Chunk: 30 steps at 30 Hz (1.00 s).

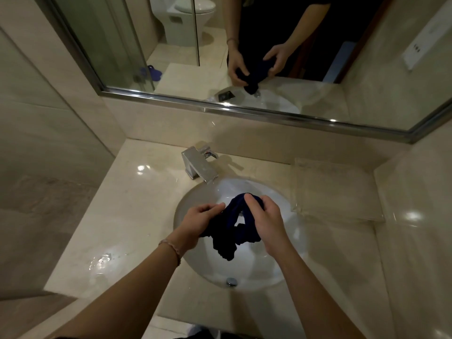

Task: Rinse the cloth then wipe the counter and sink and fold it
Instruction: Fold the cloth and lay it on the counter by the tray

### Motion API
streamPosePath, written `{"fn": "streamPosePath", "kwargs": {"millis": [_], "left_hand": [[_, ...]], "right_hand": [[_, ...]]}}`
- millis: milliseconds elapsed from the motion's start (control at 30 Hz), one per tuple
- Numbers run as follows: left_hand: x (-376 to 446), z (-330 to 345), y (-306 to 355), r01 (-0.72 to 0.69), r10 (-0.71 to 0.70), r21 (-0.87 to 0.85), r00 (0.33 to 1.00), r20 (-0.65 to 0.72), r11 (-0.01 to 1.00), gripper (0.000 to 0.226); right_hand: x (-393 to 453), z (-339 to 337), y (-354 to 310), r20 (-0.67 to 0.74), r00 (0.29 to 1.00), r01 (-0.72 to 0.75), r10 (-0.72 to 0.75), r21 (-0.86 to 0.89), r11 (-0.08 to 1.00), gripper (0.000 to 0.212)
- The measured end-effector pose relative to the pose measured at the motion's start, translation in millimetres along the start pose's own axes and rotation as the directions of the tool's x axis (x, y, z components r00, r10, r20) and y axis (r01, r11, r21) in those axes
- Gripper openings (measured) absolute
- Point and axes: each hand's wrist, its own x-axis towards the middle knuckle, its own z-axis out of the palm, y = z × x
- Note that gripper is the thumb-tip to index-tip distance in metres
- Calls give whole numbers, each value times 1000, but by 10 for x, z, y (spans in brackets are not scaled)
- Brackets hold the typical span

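A dark navy cloth [228, 228] hangs bunched and twisted over the white oval sink [288, 263]. My left hand [198, 222] grips its left end and my right hand [265, 220] grips its right end, both above the basin. A loose part of the cloth dangles down between my hands. The beige marble counter [127, 216] surrounds the sink. The chrome faucet [199, 166] stands behind the basin, and no water stream shows from it.
A puddle of water [102, 261] lies on the counter's front left. A clear acrylic tray [335, 189] sits on the counter right of the sink. A framed mirror [244, 57] runs along the back wall. The drain [231, 281] is at the basin's near edge.
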Motion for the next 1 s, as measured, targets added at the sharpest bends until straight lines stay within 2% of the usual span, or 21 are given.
{"fn": "streamPosePath", "kwargs": {"millis": [100,233,367,467,600,633,767,833,1000], "left_hand": [[-63,21,-59,-2,1,-15,997,-72,1000,54],[-205,92,51,-119,116,-55,992,-57,991,88],[-341,253,128,-180,178,-63,983,-39,982,73],[-390,329,134,-141,140,-142,990,-14,980,58],[-420,335,132,-76,107,-251,988,113,965,53],[-425,351,134,-88,116,-254,988,97,963,50],[-379,388,147,-237,194,-263,965,-178,935,36],[-395,385,182,-308,258,-236,941,-219,922,39],[-414,236,279,-350,293,-143,902,-317,926,45]], "right_hand": [[-49,131,-44,20,1000,-10,8,65,998,33],[-105,276,-93,-12,1000,-7,8,89,996,29],[-137,386,-121,-79,996,35,-27,92,995,26],[-162,430,-125,-107,993,50,-39,103,993,27],[-188,437,-86,-107,993,72,-60,111,991,20],[-197,430,-87,-106,992,76,-63,117,990,17],[-219,373,-69,-102,991,103,-90,126,987,12],[-219,332,-57,-132,986,120,-100,148,982,13],[-218,130,-49,-225,974,81,-18,277,957,16]]}}
